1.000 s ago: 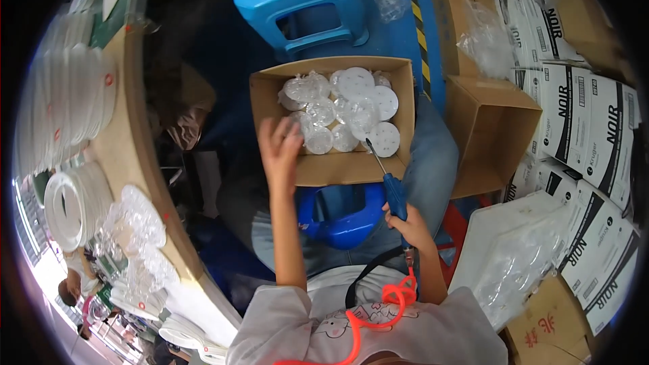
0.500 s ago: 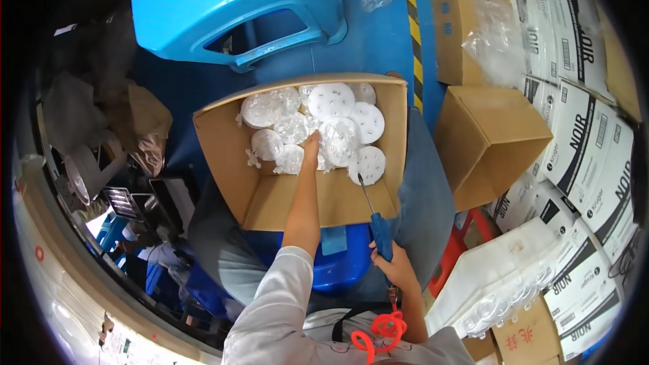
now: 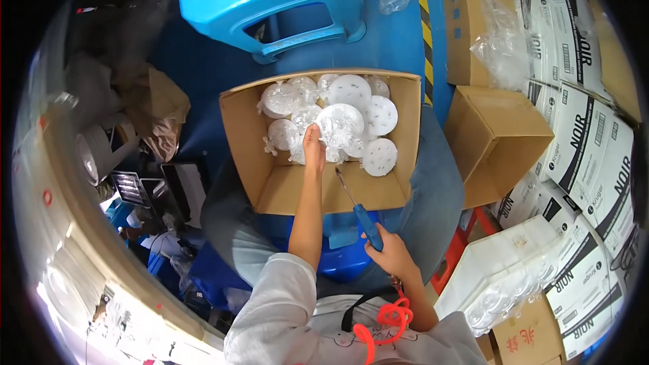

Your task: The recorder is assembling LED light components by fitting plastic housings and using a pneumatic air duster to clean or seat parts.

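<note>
An open cardboard box (image 3: 238, 142) sits between my knees, holding several round white discs, some bagged in clear plastic. My left hand (image 3: 314, 149) is inside it, its fingers closed on the edge of a plastic-wrapped white disc (image 3: 342, 124). My right hand (image 3: 392, 251) grips a blue-handled tool with a long thin metal shaft (image 3: 368, 226). Its tip points over the near part of the box, apart from the discs. An orange-red coiled cord (image 3: 393, 315) runs near my right wrist and the tool's rear end. Bare white discs (image 3: 380, 157) with small holes lie at the box's right side.
A light-blue plastic stool (image 3: 270, 0) lies beyond the box. To the right are another open cardboard box (image 3: 500, 138), stacked printed white cartons (image 3: 581, 128) and a white foam-like tray (image 3: 510, 274). A brown bag (image 3: 162, 111) and dark clutter are at the left.
My left hand has drawn back slightly with the wrapped disc. The tool in my right hand has moved left, off the bare disc. The whole view has shifted a little.
</note>
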The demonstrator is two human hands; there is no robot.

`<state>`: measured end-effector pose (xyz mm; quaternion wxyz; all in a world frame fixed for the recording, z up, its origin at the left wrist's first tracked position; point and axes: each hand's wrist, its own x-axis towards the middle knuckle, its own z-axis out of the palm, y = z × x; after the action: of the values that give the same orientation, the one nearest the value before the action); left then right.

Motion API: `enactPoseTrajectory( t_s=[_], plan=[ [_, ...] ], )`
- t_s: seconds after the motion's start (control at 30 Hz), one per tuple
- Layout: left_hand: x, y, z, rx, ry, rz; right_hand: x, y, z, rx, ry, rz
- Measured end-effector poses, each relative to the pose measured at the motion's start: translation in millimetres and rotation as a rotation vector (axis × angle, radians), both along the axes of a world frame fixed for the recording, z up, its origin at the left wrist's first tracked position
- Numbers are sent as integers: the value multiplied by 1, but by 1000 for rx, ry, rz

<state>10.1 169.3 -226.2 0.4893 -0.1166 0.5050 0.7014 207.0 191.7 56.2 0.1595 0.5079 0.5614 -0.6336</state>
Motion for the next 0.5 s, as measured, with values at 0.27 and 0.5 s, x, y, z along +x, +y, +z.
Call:
enactPoseTrajectory(
  t_s=[0.27, 0.5],
  plan=[
    [-43, -53, 59, 31, -34, 220, -11, -32, 39, 214, 115, 103],
    [-35, -97, 92, 58, -147, 126, -6, -71, 51, 209, 141, 348]
  ],
)
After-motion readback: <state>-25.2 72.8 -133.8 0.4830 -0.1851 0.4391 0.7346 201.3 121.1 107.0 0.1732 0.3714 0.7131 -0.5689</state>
